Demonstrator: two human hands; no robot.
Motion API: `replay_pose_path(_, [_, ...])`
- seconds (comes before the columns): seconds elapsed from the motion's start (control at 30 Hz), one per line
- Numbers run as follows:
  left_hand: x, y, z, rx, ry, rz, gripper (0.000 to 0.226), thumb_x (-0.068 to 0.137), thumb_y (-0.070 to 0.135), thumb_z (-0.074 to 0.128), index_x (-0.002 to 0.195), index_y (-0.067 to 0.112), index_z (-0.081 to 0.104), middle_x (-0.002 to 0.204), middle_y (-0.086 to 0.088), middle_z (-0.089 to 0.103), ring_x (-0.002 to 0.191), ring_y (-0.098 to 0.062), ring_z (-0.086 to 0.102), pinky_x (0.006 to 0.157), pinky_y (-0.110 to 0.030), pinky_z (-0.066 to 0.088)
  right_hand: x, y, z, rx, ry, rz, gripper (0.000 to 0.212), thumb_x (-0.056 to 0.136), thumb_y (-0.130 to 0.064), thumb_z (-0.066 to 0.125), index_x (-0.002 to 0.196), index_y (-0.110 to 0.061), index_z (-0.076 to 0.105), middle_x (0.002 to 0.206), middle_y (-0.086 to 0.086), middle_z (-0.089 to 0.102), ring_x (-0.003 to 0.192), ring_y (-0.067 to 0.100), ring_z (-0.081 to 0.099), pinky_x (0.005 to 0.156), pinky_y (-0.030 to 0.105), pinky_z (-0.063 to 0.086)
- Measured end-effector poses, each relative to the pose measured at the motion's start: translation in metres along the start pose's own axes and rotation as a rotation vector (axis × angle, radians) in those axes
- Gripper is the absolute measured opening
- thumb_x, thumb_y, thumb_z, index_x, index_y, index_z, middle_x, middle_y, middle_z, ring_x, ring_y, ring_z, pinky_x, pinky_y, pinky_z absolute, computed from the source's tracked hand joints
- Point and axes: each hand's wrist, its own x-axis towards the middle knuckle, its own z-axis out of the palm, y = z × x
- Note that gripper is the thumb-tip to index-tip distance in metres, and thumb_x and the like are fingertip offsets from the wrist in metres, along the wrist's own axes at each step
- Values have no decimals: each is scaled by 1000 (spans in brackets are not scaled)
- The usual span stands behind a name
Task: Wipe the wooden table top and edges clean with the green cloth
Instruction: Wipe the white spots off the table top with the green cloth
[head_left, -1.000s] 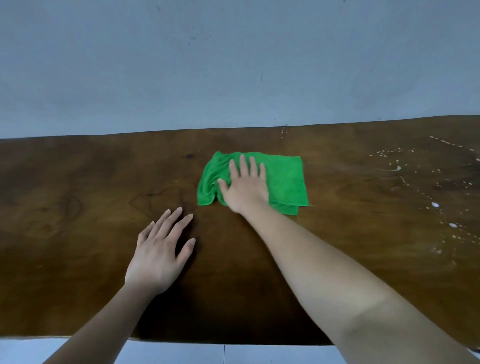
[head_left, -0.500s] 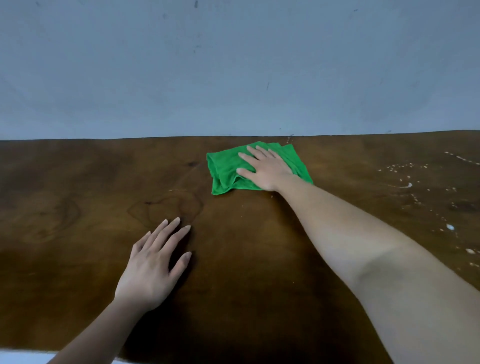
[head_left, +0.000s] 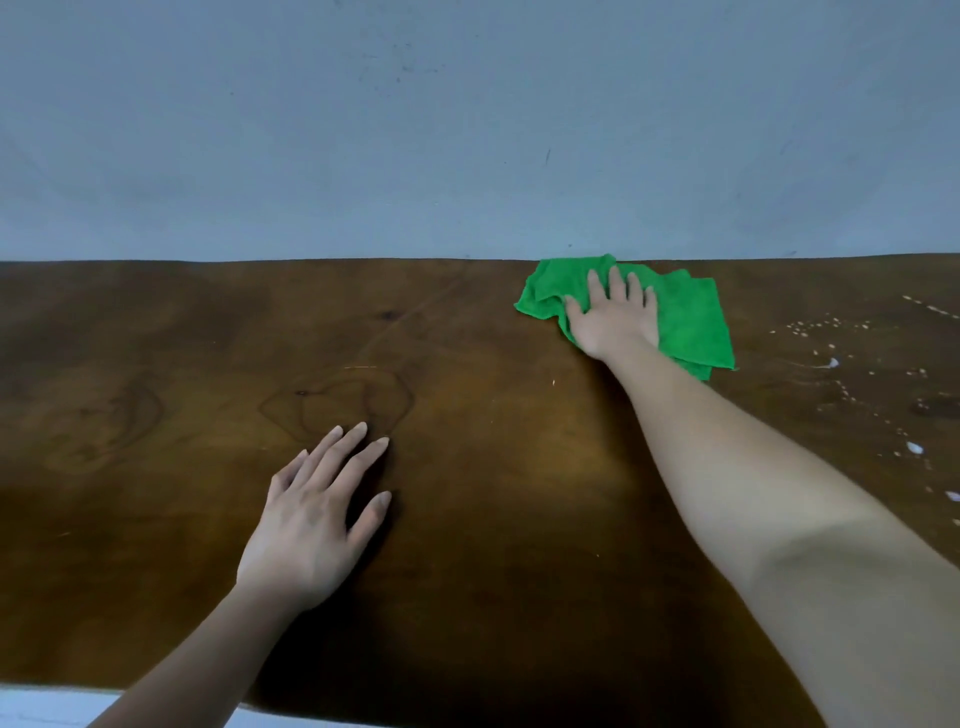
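The green cloth (head_left: 691, 319) lies bunched on the dark wooden table (head_left: 493, 493), touching its far edge by the wall. My right hand (head_left: 613, 319) presses flat on the cloth's left part, fingers spread and pointing toward the wall, arm stretched across the table. My left hand (head_left: 317, 519) rests palm down on the bare wood nearer to me, left of centre, fingers apart, holding nothing.
A grey-blue wall (head_left: 467, 130) rises straight behind the table's far edge. White specks and smears (head_left: 872, 374) dot the wood to the right of the cloth. The table's near edge (head_left: 62, 687) shows at the bottom left, with pale floor below it.
My right hand has pushed the cloth away from me to the far edge and to the right. My left hand has stayed flat on the wood.
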Motion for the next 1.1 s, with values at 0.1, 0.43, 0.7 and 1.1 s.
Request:
replay_pose_path(0.1, [1,0,2,8,-10,-10,75,106,81,11,173,48,19,182,22,5,167,0,-12,137,-43,5,-32,-35,13,-17,5,-101,80,106,-70,3,175,-29,2,183,5,-4,169,32,-4,135,58,1])
replay_pose_path(0.43, [1,1,2,21,5,-10,72,108,78,11,172,48,18,182,19,10,168,-3,-9,137,-43,3,-107,-179,50,-35,-38,-668,70,110,-64,7,175,-37,8,183,-4,0,169,25,-5,135,56,-2])
replay_pose_path(0.7, [0,-3,4,7,25,10,69,109,78,16,172,50,17,182,22,7,167,0,-11,137,-45,8,-32,-215,21,-32,-86,-637,67,113,-65,16,174,-39,9,184,-3,1,169,22,-2,136,53,1])
replay_pose_path(1.1, [-1,3,-1,3,28,-2,75,106,79,11,172,46,23,182,18,10,168,-4,-7,137,-46,10,-3,-43,-5,10,-27,-212,73,110,-70,13,175,-37,8,184,-3,-2,169,22,-2,136,48,-1])
